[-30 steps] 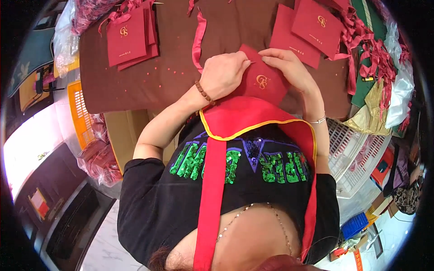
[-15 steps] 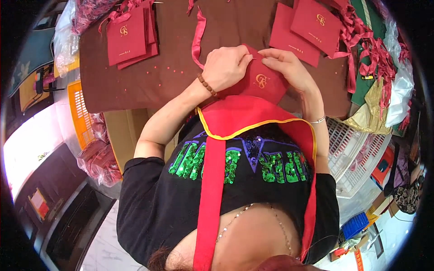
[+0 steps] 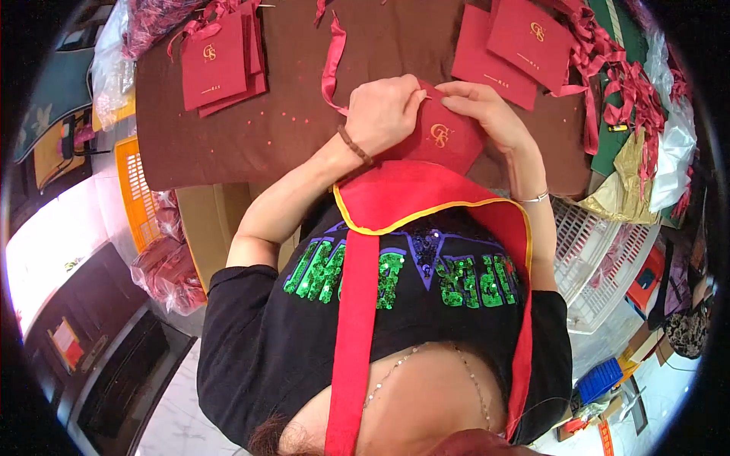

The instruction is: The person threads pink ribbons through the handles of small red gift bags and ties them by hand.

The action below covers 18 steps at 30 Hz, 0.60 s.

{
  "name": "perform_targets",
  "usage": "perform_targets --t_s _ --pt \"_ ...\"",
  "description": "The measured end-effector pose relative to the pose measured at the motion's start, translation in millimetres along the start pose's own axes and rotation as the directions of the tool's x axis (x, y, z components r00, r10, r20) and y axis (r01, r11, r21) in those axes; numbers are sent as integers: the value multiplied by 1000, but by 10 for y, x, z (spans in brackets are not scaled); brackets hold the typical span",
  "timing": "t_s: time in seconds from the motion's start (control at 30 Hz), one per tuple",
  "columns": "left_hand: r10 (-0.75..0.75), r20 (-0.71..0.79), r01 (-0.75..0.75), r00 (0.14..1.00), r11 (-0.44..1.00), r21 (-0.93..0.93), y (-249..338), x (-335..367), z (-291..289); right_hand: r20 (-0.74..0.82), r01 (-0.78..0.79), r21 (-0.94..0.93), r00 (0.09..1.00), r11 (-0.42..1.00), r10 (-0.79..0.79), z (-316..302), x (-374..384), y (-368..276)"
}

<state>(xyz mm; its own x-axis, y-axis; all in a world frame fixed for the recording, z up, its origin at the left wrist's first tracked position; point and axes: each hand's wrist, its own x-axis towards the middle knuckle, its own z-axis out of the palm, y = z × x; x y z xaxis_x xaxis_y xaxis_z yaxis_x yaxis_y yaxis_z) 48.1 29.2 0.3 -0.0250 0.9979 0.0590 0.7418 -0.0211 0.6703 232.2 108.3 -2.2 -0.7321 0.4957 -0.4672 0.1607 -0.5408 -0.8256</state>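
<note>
One red packet (image 3: 445, 140) is pinched in the grips of the left hand (image 3: 384, 114) and right hand (image 3: 487, 110) at the near side of the worktop (image 3: 220, 152), at least three stacked packets (image 3: 213, 72) and two overlapping packets (image 3: 530, 38) are laid beyond, and red contents are held in a clear bag (image 3: 167, 270).

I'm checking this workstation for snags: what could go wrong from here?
The red packet between the left hand and the right hand might crease, as fingers of both work close together near its top.

The loose ribbon runs down to the left hand, near the beaded bracelet, so it could catch.

The tangled ribbons lie against the upper packet at right; lifting that packet might drag them along.
</note>
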Motion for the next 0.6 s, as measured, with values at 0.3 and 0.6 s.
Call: perform_targets --t_s 0.3,0.6 --pt "88 -67 -84 994 995 52 10 15 -9 -12 48 -81 999 996 -49 -4 14 15" --pt "251 -169 -225 953 961 159 5 -11 22 -22 32 -63 999 998 -34 46 -21 7"
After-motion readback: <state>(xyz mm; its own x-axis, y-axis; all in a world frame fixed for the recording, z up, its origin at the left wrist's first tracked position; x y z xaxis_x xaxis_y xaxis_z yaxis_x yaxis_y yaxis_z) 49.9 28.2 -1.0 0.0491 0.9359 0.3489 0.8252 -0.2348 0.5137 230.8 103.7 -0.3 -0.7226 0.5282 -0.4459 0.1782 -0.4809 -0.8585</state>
